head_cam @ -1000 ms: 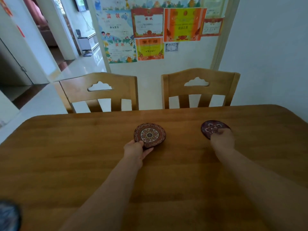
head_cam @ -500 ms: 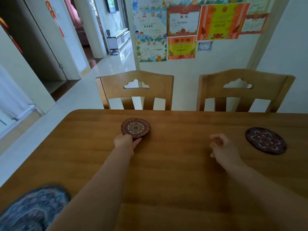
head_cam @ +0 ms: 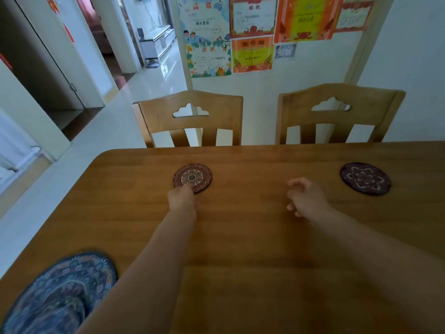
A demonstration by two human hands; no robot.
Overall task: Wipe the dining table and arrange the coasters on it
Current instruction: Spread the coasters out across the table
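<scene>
Warm brown wooden tabletop (head_cam: 252, 249) fills the lower view, with two wooden chairs pushed in along its far edge and bright paper certificates pinned on the white wall beyond. At the near left corner lies a round blue patterned mat (head_cam: 57, 295), blurred by closeness. Further in, the left hand (head_cam: 181, 200) reaches to the round red coaster with an orange mandala centre (head_cam: 192, 177); its fingers are bent down onto the coaster's near edge, touching it, though whether they pinch it or only press cannot be told from behind the knuckles. Toward the middle, the right hand (head_cam: 304, 197) hovers over bare wood, its fingers loosely curled and holding nothing. Well apart to its right, the round dark purple coaster with a pale floral pattern (head_cam: 365, 178) lies flat and alone, in front of the right chair.

Arranging seems to be the step in hand: the red coaster is probably being set before the left chair. Next, letting go calls for a clean lift of the fingers, so the coaster does not slide.
</scene>
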